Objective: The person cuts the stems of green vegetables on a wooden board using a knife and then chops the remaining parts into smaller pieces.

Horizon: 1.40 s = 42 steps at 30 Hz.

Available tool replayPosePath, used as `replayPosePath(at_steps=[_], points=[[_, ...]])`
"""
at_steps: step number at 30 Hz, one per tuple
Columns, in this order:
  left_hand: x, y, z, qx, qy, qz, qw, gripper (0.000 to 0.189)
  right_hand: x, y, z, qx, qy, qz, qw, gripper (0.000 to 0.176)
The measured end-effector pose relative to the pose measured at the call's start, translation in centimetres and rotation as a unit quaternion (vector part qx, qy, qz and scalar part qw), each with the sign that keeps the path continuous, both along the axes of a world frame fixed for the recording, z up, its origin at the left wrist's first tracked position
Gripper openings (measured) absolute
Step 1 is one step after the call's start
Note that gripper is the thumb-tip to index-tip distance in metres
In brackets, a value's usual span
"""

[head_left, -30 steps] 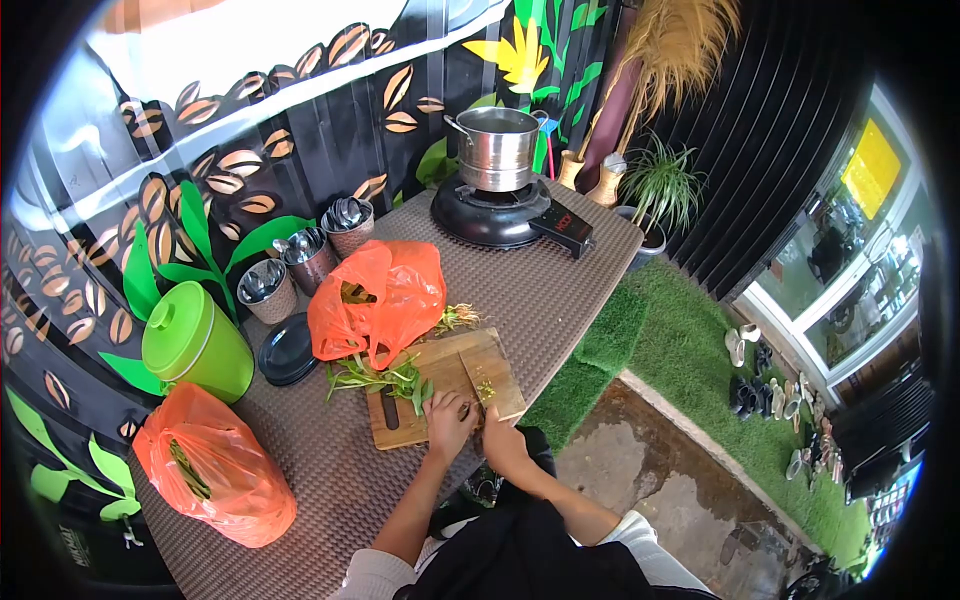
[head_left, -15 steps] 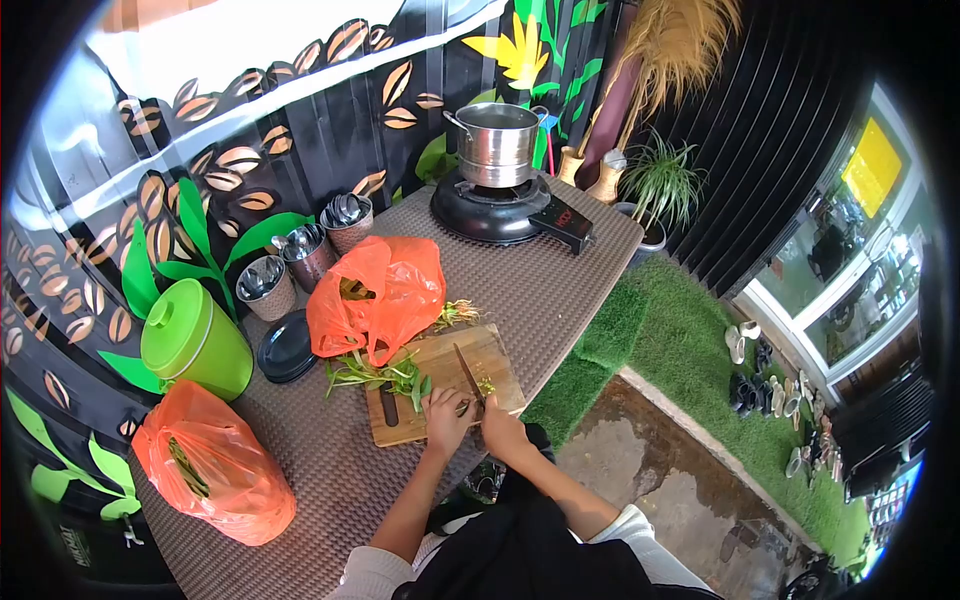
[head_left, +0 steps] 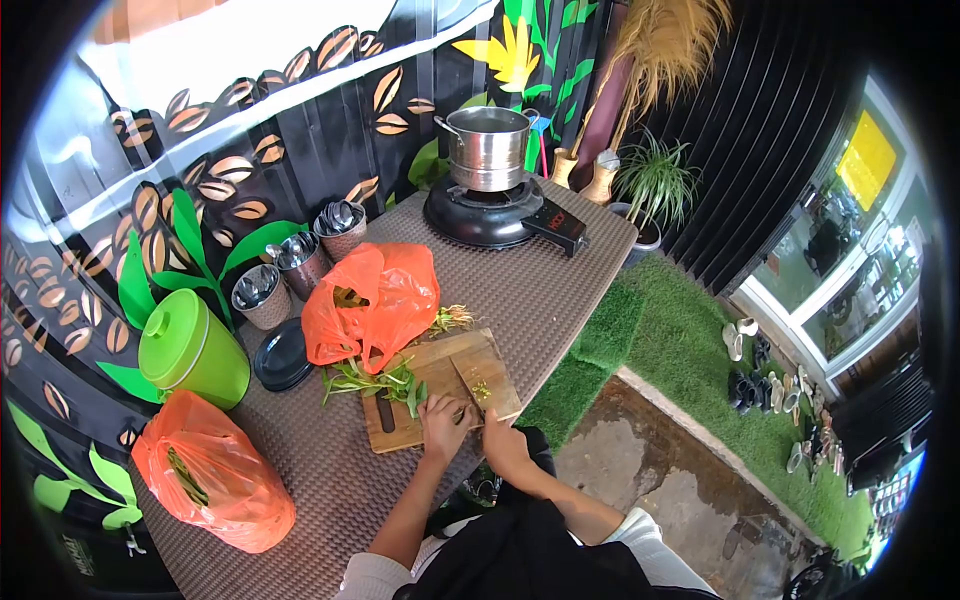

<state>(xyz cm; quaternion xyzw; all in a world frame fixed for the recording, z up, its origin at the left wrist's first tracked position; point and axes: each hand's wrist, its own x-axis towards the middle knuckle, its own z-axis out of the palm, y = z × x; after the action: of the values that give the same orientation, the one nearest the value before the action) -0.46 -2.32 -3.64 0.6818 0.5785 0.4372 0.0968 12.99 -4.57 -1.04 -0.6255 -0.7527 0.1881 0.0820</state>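
1. Left hand [head_left: 444,432]: at the near side of the board, fingers curled, just beside the leaves; whether its grip has hold of stems cannot be told, the fingers hiding what lies beneath.
2. Right hand [head_left: 505,450]: grip closed round the handle end of the knife, at the board's near right corner.
3. Knife [head_left: 466,382]: blade slanting away from the right hand, over the board.
4. Leafy greens [head_left: 398,382]: loose bunch, lying across the board's left end and partly over its edge, leaves reaching the left hand.
5. Chopped bits [head_left: 481,389]: small, green, on the board just right of the blade.
6. Cutting board [head_left: 432,362]: wooden, with a slot at its left end, flat on the woven-patterned tabletop [head_left: 335,440].
7. Orange bag [head_left: 395,290]: plastic, beyond the board; pale root ends [head_left: 453,318] beside it.
8. Second orange bag [head_left: 225,480]: at the left, greenery showing inside.
9. Green lidded bucket [head_left: 195,350]: behind the second bag.
10. Metal pot [head_left: 490,160]: upright on a black stove [head_left: 470,222], far end.
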Motion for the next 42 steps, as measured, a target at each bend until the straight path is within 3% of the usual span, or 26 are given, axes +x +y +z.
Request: replayPosePath(at_steps=[4,9,15,21,27,29,35,42], points=[[0.5,0.3,0.0,-0.007,0.004,0.008,1.0,0.008,0.5,0.3,0.5,-0.009,-0.018,-0.008,1.0,0.027],[1.0,1.4,0.2,-0.049,-0.039,-0.004,0.998,0.027,1.3,2.0,0.8,-0.004,-0.036,0.008,0.999,0.021],[1.4,1.1,0.3,-0.02,-0.037,0.014,0.999,0.026,1.7,1.1,1.9,-0.019,-0.001,0.038,0.999,0.023],[1.4,1.0,0.2,-0.019,-0.049,0.005,0.999,0.027,0.8,1.8,0.1,-0.012,0.026,-0.004,1.0,0.026],[1.3,1.0,-0.1,-0.021,-0.06,0.011,0.998,0.024,1.3,1.5,0.6,-0.013,0.008,0.045,0.999,0.034],[1.2,0.9,-0.1,-0.021,-0.044,0.012,0.999,0.023,0.6,0.4,1.0,-0.058,0.013,-0.013,0.998,0.034],[1.4,0.6,0.1,-0.006,-0.02,0.004,1.0,0.021,1.1,3.0,-0.4,-0.026,0.045,0.018,0.999,0.033],[1.2,0.9,0.0,-0.005,-0.021,0.006,1.0,0.02,0.0,0.8,0.5,-0.033,0.032,-0.009,0.999,0.032]])
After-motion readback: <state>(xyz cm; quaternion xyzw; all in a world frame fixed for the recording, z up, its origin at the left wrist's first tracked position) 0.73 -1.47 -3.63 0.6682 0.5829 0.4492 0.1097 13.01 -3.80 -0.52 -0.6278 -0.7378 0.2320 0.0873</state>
